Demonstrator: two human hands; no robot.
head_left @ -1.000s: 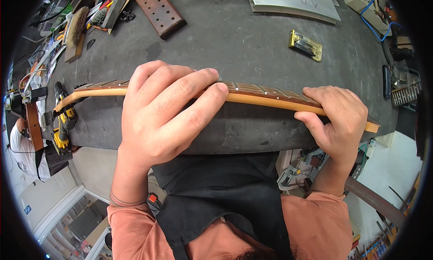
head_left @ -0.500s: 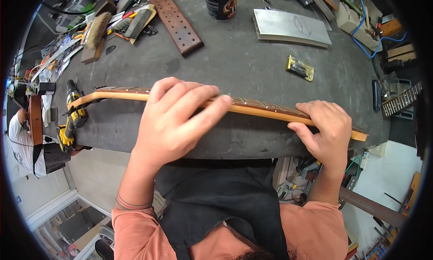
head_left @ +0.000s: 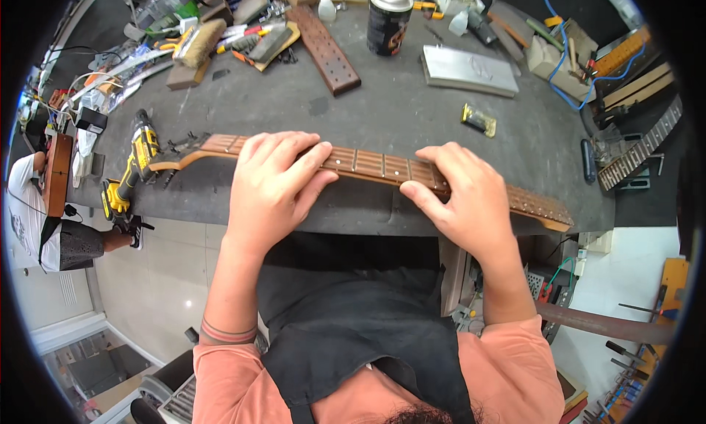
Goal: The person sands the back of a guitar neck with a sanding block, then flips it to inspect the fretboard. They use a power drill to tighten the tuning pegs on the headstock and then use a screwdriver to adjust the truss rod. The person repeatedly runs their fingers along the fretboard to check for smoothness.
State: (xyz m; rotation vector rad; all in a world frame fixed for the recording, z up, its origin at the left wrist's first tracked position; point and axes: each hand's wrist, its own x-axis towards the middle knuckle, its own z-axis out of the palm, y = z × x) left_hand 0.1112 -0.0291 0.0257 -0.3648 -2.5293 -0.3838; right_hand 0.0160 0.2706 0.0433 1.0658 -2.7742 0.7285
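Observation:
A guitar neck (head_left: pixel 375 162) with a dark fretboard, pale dot markers and a black headstock at the left lies crosswise before me, its fretboard facing upward toward me. My left hand (head_left: pixel 276 185) grips it left of centre, fingers over the fretboard and thumb at the near edge. My right hand (head_left: pixel 468 200) holds it right of centre, thumb on the near edge and fingers wrapped over the top. A yellow-and-black cordless drill (head_left: pixel 132 170) lies just left of the headstock.
On the dark bench (head_left: pixel 316 119) are piled tools, a perforated wooden bar (head_left: pixel 323 50), a spray can (head_left: pixel 388 23), a steel block (head_left: pixel 469 71), a small yellow-black item (head_left: pixel 478 120) and another fretted board (head_left: pixel 640 144). A person in a white shirt (head_left: pixel 26 211) stands at the left.
The neck has tilted so more of its fretboard shows. My right hand has moved inward, closer to my left hand. The view has shifted, showing more of the bench's far side.

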